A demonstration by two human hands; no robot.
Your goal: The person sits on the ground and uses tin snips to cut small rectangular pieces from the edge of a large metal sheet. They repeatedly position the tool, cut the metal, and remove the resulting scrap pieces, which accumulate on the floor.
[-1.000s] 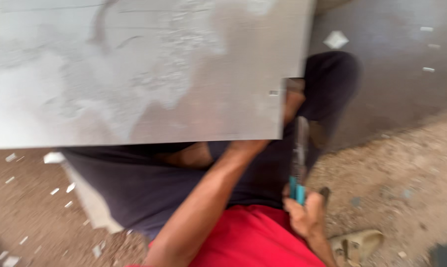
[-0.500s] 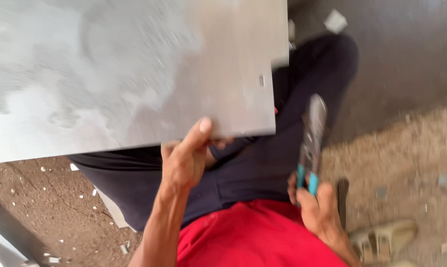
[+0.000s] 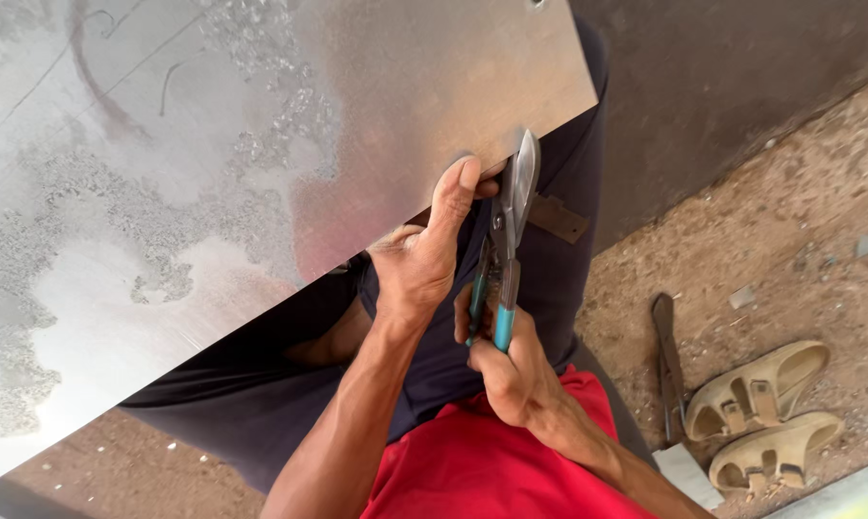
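A large grey metal sheet (image 3: 213, 163) with pale blotches fills the upper left of the head view. My left hand (image 3: 422, 252) pinches its lower edge, thumb on top. My right hand (image 3: 507, 358) grips tin snips (image 3: 503, 245) with teal handles. The snips' blades point up at the sheet's edge, right beside my left thumb. Dark trousers and a red shirt lie below my arms.
A pair of tan sandals (image 3: 765, 413) lies on the sandy ground at the lower right. Next to them is a dark flat tool (image 3: 668, 356). A dark wall (image 3: 741, 96) rises at the upper right. Small pale scraps dot the ground at the lower left.
The sheet has shifted, its lower edge now sloping down to the left. My left hand took a higher hold on its edge, and the snips moved left up to that edge.
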